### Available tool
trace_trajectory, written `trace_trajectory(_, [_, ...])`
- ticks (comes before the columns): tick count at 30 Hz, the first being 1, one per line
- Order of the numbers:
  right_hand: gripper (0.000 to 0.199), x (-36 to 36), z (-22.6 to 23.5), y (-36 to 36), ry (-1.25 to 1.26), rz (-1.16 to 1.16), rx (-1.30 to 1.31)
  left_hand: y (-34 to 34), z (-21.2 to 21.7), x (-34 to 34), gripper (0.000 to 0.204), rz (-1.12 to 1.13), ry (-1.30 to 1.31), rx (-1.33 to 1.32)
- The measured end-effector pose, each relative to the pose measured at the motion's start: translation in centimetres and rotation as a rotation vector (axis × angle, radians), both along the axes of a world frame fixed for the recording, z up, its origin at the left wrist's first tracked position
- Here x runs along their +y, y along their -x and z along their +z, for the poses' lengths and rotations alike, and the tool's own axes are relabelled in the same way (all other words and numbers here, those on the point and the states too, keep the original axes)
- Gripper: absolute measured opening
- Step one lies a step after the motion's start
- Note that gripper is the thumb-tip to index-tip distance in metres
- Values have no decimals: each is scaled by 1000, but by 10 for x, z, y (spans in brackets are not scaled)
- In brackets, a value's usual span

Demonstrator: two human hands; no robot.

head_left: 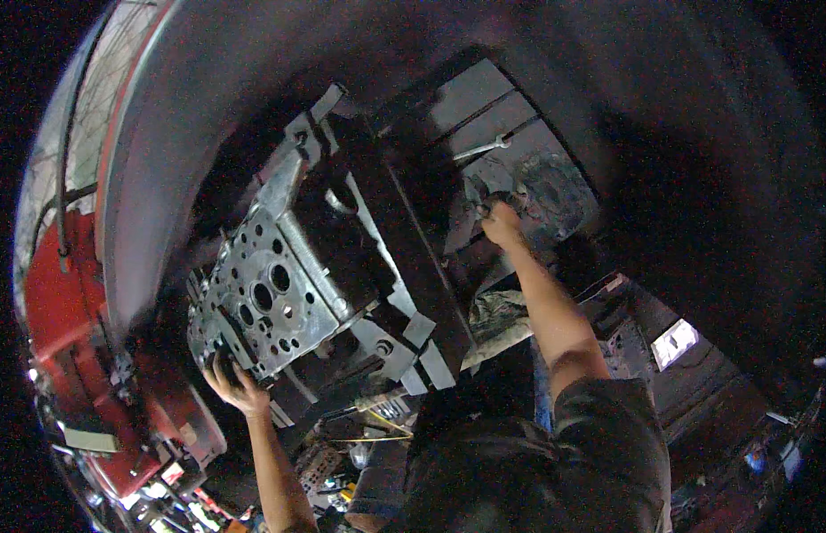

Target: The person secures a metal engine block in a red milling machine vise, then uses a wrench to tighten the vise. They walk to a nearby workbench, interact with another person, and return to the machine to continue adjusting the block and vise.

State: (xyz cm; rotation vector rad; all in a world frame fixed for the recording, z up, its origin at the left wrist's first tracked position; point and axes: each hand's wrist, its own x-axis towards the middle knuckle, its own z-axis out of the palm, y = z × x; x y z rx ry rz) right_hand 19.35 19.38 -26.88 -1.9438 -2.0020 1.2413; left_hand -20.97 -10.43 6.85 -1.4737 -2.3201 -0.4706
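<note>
A large grey metal block (266, 289) with round bores and many small holes stands tilted at the left of centre. My left hand (235, 389) is at its lower left edge, fingers apart and touching the metal beside a flat dark bar (232, 334). My right arm reaches far forward to the right. My right hand (502, 224) is closed over a tray-like surface (568, 191) with dark, greasy smears. What it holds looks dark and is too dim to name. A silver wrench (484, 149) lies on that surface, beyond my right hand.
Metal brackets (391, 351) jut out at the block's near right corner. Crumpled cloth (500, 322) lies below my right forearm. Red machinery (71, 293) stands at the far left. A dark bench surface (697, 373) with a bright patch is at the right.
</note>
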Motion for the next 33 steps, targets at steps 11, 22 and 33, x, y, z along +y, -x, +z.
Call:
trace_trajectory(11, [34,-4,84,-35,-288,-165,380,-23,12,21,33,-4,-24,26])
trace_trajectory(22, [57,-73,298,-63,-85,-308,419,-13,6,5,37,-41,-233,21])
trace_trajectory(33, [29,-166,421,14,-28,-122,869,-49,114,-27,36,-118,-413,-479])
